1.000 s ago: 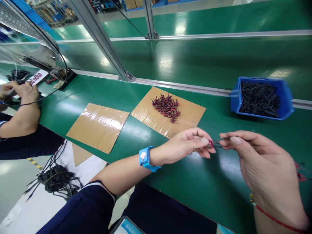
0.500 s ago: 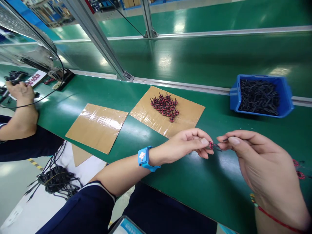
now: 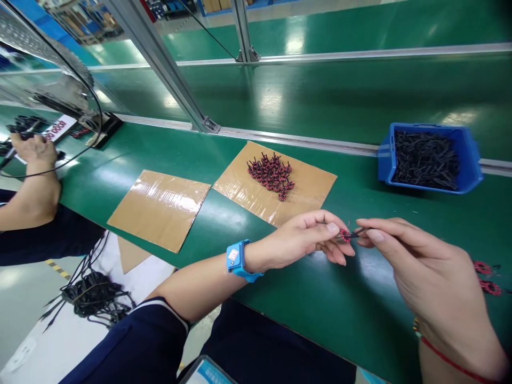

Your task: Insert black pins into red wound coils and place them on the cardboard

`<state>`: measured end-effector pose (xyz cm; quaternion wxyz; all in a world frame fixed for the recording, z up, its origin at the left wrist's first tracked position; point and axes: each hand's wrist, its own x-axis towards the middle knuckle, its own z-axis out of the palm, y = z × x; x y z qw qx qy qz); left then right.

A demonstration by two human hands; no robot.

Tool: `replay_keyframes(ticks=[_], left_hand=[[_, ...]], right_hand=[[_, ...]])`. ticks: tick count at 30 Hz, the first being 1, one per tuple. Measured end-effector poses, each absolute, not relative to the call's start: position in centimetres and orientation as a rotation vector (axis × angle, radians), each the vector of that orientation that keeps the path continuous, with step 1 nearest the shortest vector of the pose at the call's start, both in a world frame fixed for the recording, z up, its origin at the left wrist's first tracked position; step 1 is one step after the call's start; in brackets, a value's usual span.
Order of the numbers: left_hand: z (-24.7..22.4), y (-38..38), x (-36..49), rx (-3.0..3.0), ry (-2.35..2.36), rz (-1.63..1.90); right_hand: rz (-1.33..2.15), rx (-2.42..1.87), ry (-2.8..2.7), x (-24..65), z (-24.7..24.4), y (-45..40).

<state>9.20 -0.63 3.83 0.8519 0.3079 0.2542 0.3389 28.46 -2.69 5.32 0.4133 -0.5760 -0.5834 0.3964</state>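
Observation:
Between the thumb and fingers of my left hand (image 3: 308, 238) is a small red-and-black ring coil (image 3: 344, 235) with dark leads pointing right. My right hand (image 3: 428, 261) pinches a thin black piece (image 3: 361, 231) at the ends of those leads; whether it is a sleeve over a lead cannot be made out. Behind my hands, a pile of similar coils (image 3: 270, 173) lies on a brown cardboard sheet (image 3: 312, 186). A blue bin (image 3: 386, 160) at the back right holds many short black tubes (image 3: 426, 160). More red coils (image 3: 490, 288) lie beyond my right wrist.
A second cardboard sheet (image 3: 160, 208) lies on the green table (image 3: 224, 234) to the left. Metal posts (image 3: 160, 64) rise behind it. At the far left, another person's hand (image 3: 38, 149) is near black cables. A cable bundle (image 3: 94, 296) rests below.
My right fingers have closed in on the coil's leads, and the black piece now meets them. The ring has turned its face more toward the camera. The other person's arm shifted slightly.

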Motion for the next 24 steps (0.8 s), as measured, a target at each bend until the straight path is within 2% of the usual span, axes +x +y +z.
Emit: replay_keyframes(ticks=[8, 15, 24], left_hand=[[3.7, -0.7, 9.2, 0.691, 0.564, 0.646], [4.2, -0.9, 9.1, 0.769, 0.621, 0.574], [4.5, -0.8, 9.1, 0.792, 0.63, 0.538]], right_hand=[[1.149, -1.372, -1.074, 28.0, 5.6, -2.4], [1.319, -1.368, -1.07, 28.9, 4.3, -2.5], [1.324, -1.4, -1.081, 28.7, 4.5, -2.6]])
